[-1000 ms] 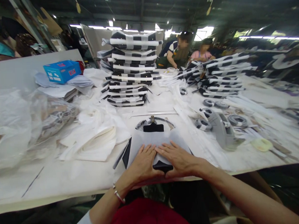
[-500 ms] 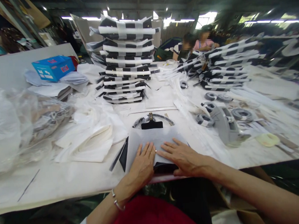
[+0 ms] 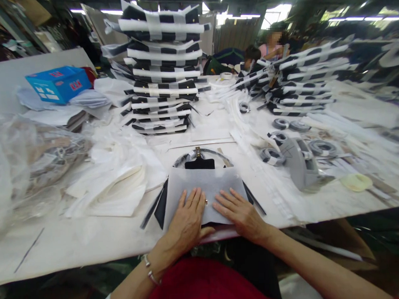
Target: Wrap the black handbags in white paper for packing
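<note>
A black bag (image 3: 200, 163) with a metal clasp lies near the table's front edge, mostly covered by a sheet of pale grey tissue paper (image 3: 204, 182). My left hand (image 3: 187, 221) lies flat on the paper's lower left part, fingers stretched out. My right hand (image 3: 241, 214) lies flat beside it on the lower right part, fingers spread. Neither hand holds anything.
A tall stack of black-and-white wrapped bags (image 3: 163, 71) stands behind, a second stack (image 3: 302, 85) at the right. A grey tape dispenser (image 3: 299, 165) and tape rolls (image 3: 269, 156) lie right. White paper (image 3: 115, 188), plastic bags (image 3: 24, 161) and a blue box (image 3: 58, 84) are left. Two people sit across the table.
Both hands have slid apart a little and down toward the front edge, smoothing the paper. The view has tipped slightly, so the stacks sit higher in frame.
</note>
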### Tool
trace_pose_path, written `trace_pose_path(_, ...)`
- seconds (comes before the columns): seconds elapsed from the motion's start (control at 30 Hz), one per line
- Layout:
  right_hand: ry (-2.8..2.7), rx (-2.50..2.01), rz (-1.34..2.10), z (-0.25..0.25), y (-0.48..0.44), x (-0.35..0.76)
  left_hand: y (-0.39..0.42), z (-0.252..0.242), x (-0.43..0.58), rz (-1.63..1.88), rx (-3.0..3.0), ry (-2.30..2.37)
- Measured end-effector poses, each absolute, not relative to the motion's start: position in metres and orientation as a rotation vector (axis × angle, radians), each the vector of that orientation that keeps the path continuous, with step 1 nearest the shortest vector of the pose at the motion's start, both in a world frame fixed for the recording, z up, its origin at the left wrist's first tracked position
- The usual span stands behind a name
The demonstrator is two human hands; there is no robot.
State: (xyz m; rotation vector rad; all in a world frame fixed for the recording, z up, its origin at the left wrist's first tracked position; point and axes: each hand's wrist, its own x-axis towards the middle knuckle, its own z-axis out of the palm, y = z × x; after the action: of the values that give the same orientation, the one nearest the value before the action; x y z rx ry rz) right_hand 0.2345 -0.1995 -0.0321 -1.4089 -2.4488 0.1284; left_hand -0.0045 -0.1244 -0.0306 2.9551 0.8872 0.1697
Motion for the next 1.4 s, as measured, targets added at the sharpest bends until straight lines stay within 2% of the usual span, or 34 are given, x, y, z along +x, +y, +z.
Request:
trace_pose_path(0.23, -2.556, -1.569, 0.368, 0.028, -0.191, 0.214, -0.126, -0.034, 0.000, 0.180, 2.970, 0.939)
trace_pose_path(0.37, -2.433, -1.809, 0.319, 0.055, -0.167, 0.178, -0.126, -0.037, -0.002, 0.222, 2.955, 0.903)
trace_pose_path(0.53, -2.454, -1.549, 0.358, 0.029, -0.147, 0.173, -0.126, -0.031, 0.000, 0.201, 2.867, 0.925)
trace_pose_path(0.7, -2.418, -1.526, 0.452, -0.010, -0.151, 0.189, -0.120, -0.016, -0.005, 0.185, 2.706, 0.837)
trace_pose_path(0.9, -2.391, -1.509, 0.438, -0.017, -0.150, 0.189, -0.111, 0.016, -0.022, 0.232, 2.552, 0.832)
trace_pose_path(1.07, -2.385, -1.511, 0.427, -0.019, -0.149, 0.188, -0.105, 0.039, -0.015, 0.449, 2.833, 0.974)
trace_pose_path(1.17, -2.369, -1.513, 0.433, -0.019, -0.149, 0.188, -0.096, 0.024, -0.009, 0.475, 2.967, 1.194)
trace_pose_path(1.27, -2.356, -1.523, 0.417, -0.021, -0.149, 0.187, -0.086, -0.007, -0.009, 0.317, 2.966, 1.378)
trace_pose_path(1.4, -2.356, -1.533, 0.399, -0.022, -0.148, 0.186, -0.082, -0.030, -0.014, 0.223, 2.937, 1.426)
